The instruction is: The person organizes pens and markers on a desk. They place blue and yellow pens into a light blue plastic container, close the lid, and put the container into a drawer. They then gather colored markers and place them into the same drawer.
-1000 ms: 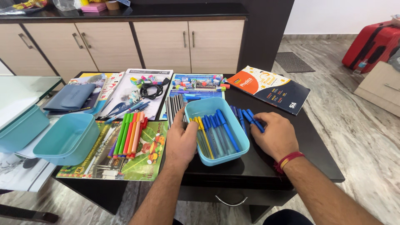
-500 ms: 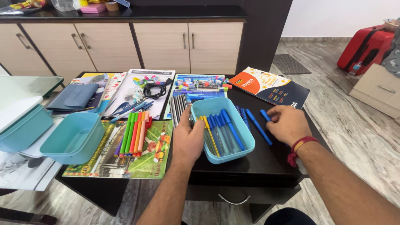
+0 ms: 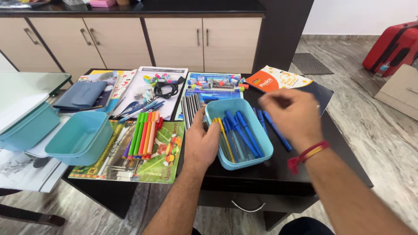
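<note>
My left hand (image 3: 201, 141) grips the near-left rim of the blue box (image 3: 238, 130) w/ pens (image 3: 238, 130) in it, right hand (image 3: 291, 116) hovers over it, blurred so can't tell if pinching a pen; best keep box steady & drop lengthwise.

Bare dark surface (image 3: 278, 172) lies open in front of and to the right of the blue tray (image 3: 263, 150). Loose blue pens (image 3: 276, 130) obstruct the strip just beside its right wall. Left of the tray, grey pencils (image 3: 190, 109), coloured markers (image 3: 144, 132) and an empty teal box (image 3: 80, 139) block passage.
</note>
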